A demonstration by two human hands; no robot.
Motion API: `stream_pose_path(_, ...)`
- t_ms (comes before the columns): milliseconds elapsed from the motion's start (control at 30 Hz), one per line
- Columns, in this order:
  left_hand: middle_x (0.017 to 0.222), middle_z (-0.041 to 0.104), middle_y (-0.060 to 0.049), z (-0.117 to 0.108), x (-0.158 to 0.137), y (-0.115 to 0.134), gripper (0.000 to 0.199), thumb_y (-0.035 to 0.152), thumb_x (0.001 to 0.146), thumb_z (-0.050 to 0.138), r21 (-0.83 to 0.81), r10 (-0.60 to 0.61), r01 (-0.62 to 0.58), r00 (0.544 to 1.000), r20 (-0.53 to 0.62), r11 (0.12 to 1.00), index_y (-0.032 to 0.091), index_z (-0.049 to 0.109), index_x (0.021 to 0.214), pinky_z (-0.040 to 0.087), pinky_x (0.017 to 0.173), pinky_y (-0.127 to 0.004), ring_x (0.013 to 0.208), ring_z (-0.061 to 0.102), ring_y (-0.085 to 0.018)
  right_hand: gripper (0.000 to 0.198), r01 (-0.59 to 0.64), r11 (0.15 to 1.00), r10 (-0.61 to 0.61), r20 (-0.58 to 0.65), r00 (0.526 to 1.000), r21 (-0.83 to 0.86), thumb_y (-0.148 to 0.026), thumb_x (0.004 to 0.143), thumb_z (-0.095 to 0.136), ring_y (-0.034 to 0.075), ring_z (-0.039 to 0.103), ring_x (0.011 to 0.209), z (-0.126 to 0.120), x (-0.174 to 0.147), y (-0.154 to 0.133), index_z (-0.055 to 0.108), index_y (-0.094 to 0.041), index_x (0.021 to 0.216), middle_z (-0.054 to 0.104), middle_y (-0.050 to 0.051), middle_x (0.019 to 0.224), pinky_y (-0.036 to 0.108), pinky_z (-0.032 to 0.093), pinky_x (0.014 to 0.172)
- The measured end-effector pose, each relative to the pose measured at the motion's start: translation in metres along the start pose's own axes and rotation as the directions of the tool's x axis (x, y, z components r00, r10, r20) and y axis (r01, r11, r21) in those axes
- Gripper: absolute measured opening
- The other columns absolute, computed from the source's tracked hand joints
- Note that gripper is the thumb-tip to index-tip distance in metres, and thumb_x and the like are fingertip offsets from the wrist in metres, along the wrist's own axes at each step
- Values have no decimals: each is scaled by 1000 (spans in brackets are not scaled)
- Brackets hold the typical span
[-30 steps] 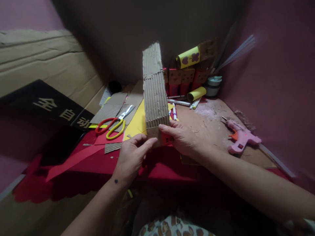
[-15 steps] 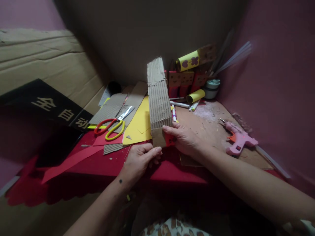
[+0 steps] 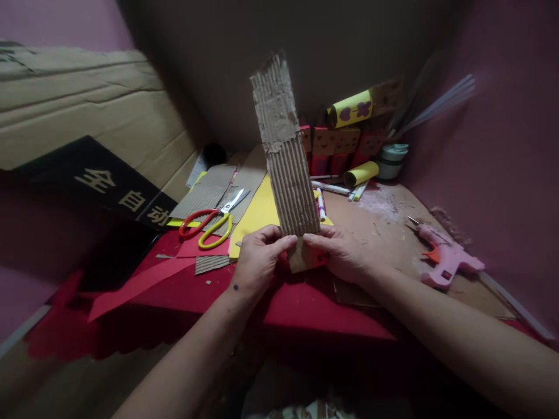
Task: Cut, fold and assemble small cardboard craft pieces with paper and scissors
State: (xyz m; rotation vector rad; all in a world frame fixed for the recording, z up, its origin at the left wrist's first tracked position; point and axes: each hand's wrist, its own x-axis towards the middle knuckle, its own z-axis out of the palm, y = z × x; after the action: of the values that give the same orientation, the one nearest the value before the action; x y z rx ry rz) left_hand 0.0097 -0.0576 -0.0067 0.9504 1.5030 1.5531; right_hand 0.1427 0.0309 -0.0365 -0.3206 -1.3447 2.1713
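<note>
A long strip of corrugated cardboard (image 3: 292,180) stands nearly upright before me, its ridged side facing me and its torn top end leaning slightly left. My left hand (image 3: 261,253) pinches its lower left edge, thumb on the front. On the lower right edge my right hand (image 3: 345,253) grips it the same way, the two thumbs almost meeting. Below the thumbs the strip has a smooth brown end with a bit of red at the right. The fingers behind the strip are hidden. Scissors (image 3: 217,224) with one red and one yellow handle lie left of my hands.
A pink glue gun (image 3: 449,256) rests on a cardboard sheet (image 3: 375,227) at the right. Yellow paper (image 3: 255,212), cardboard pieces (image 3: 205,189) and a red paper strip (image 3: 131,291) lie on the red tablecloth (image 3: 279,308). Behind are a yellow tube (image 3: 361,173), markers and a lidded cup (image 3: 392,163).
My left hand has moved up from the strip's bottom onto its left edge. The strip now rises higher in view and tilts more left, its ridged face turned more toward me.
</note>
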Motion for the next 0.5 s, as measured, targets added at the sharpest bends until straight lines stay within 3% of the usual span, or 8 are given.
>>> stream_pose_path(200, 51, 54, 4, 0, 0, -5, 15, 26, 69, 71, -93, -22, 28, 998, 65, 995, 14, 62, 70, 39, 44, -20, 44, 46, -8, 25, -105, 994, 105, 98, 990, -2, -29, 76, 73, 17, 65, 71, 2, -1, -1, 70, -16, 97, 71, 6, 84, 34, 52, 76)
stream_pose_path(367, 47, 50, 6, 3, -3, -3, 17, 28, 69, 71, -134, -40, 49, 997, 67, 990, 15, 60, 69, 40, 40, -21, 39, 44, -8, 23, -63, 992, 80, 158, 984, -109, -36, 83, 66, 16, 63, 67, 2, -3, 0, 70, -13, 81, 67, 5, 69, 31, 51, 70)
stream_pose_path(500, 51, 52, 5, 4, -5, 0, 22, 27, 68, 74, -63, -8, 9, 1000, 14, 998, 15, 57, 64, 42, 40, -20, 42, 46, -8, 28, -62, 986, 86, 156, 984, -156, -38, 85, 63, 16, 62, 64, -1, -1, 0, 68, -13, 73, 66, 5, 66, 32, 50, 72)
